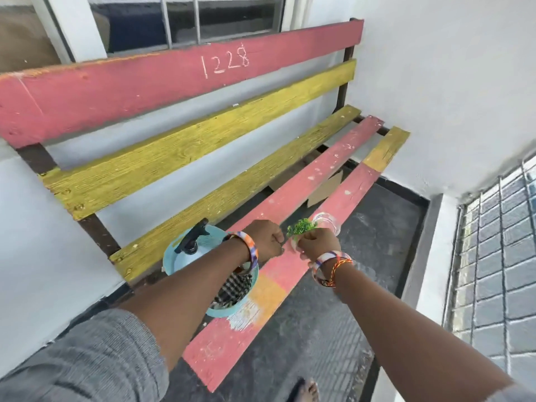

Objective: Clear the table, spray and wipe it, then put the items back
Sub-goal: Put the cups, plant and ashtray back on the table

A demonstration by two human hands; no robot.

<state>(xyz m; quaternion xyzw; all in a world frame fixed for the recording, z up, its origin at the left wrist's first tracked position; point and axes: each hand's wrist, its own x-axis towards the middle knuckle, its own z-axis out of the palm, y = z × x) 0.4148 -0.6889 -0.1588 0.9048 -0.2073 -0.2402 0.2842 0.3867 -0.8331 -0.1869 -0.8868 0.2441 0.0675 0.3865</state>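
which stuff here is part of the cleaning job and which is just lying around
Job: spray bottle, checked cloth, blue basin, green sprig in the right hand, glass jar, bench.
Lying about: cardboard, sandal.

Item: wooden bench [179, 91], pink top backrest slat. Marking: the number "1228", handwritten in white, chalk-like strokes, slightly slanted, right of the slat's middle. No other legible text, label or brand.
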